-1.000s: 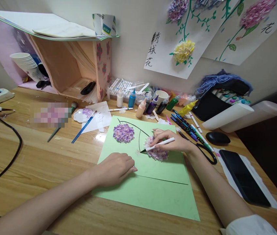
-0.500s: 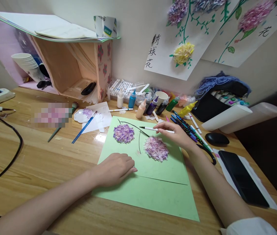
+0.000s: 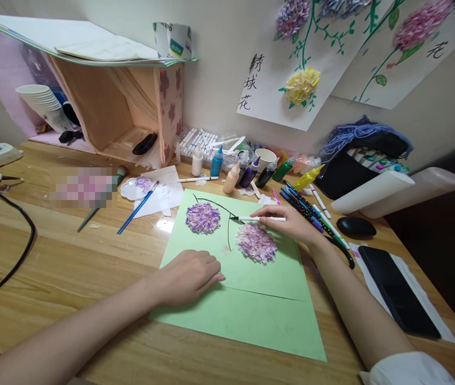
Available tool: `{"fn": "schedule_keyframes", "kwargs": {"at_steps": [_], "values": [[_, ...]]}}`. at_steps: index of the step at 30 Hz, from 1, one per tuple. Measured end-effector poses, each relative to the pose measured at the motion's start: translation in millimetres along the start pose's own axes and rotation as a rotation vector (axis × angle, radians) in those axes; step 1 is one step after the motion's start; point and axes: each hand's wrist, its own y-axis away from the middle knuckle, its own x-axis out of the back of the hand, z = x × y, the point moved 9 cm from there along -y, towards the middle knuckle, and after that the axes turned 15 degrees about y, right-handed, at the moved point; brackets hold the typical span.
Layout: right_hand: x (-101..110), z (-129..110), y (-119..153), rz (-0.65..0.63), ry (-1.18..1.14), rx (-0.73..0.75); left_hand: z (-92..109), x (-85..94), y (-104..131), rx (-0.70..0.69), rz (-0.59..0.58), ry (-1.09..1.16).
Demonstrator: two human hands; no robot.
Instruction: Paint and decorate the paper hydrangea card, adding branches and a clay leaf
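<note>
On the wooden desk lies a sheet of light green paper with a crease across its lower part. Two round clusters of purple and pink shreds sit on it, one at upper left and one at the right. Thin black curved lines run between them. My right hand pinches a white marker pen, its black tip at the line between the clusters. Resting on the sheet's left side, my left hand has its fingers curled, and I see nothing in it.
Paint bottles and a box of markers line the back. Brushes lie left; dotted pens, a black mouse and a phone lie right. A pink box stands behind; flower pictures hang on the wall.
My right hand has lowered the marker pen slightly toward me, and its tip has come down to the junction of the black lines. My left hand stays in place.
</note>
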Motion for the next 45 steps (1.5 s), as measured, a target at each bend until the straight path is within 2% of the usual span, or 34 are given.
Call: {"fn": "schedule_keyframes", "kwargs": {"at_steps": [4,9,13,17,22,26,30,34,38,41,45], "values": [[5,-2,1,0.041,-0.004,-0.013,1,0.3,0,0.000,0.001,0.007],[-2,-4,1,-0.032,-0.004,0.001,0,0.1,-1,0.006,-0.006,0.007],[3,0,1,0.025,-0.012,-0.016,0,-1.0,-1,0.009,-0.013,0.004],[-3,0,1,-0.041,-0.006,0.010,0,-0.8,-1,0.004,-0.008,0.009],[3,1,0,0.026,-0.011,0.006,0,-0.3,-1,-0.001,0.000,0.014],[-2,0,1,-0.025,-0.016,0.007,1,0.0,0,-0.002,0.003,0.014],[0,0,1,-0.009,0.002,-0.004,2,1.4,-1,-0.001,0.015,0.022],[-5,-6,2,-0.084,0.018,0.053,1,1.3,-2,0.001,0.011,0.023],[-2,-8,2,-0.056,0.031,0.051,1,0.5,-1,0.003,0.002,0.012],[-5,-13,3,-0.091,0.041,0.089,1,0.5,-1,0.006,0.004,0.016],[1,-11,3,-0.035,0.056,0.051,1,0.8,-1,0.008,0.006,0.021]]}}
